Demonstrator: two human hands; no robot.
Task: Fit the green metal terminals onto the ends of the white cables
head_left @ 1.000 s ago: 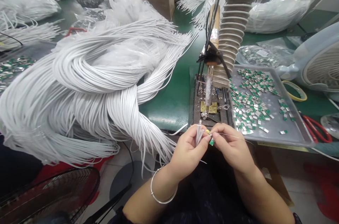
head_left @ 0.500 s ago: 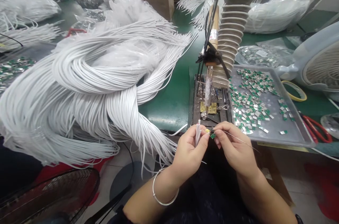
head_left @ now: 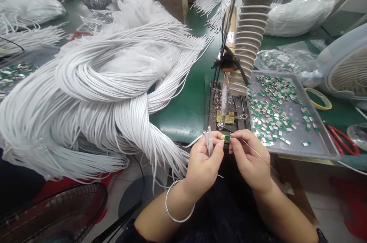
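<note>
My left hand point(head_left: 204, 162) is closed around a few short white cable ends point(head_left: 208, 141) that stick up past the thumb. Between its fingertips and those of my right hand point(head_left: 252, 159) sits a small green circuit board point(head_left: 226, 137), with a yellow bit at its left end. My right hand pinches a thin solder wire point(head_left: 259, 155), which trails off to the lower right. Just beyond my fingers, a soldering iron point(head_left: 226, 82) hangs tip-down in a stand, its tip over a blob of solder point(head_left: 220, 125). Which fingers bear the board's weight I cannot tell.
A large heap of white cables point(head_left: 106, 82) covers the left of the green table point(head_left: 174, 120). A ribbed duct point(head_left: 255, 25) comes down behind the iron. On the right are a tray point(head_left: 327, 136) of small boards, red-handled pliers point(head_left: 344, 141), a tape roll point(head_left: 318, 98) and a fan point(head_left: 346, 63).
Both hands have shifted slightly left. The cable ends now lean left, and the green board lies more level and shows more. Across the table a co-worker's hand has risen off the white cables.
</note>
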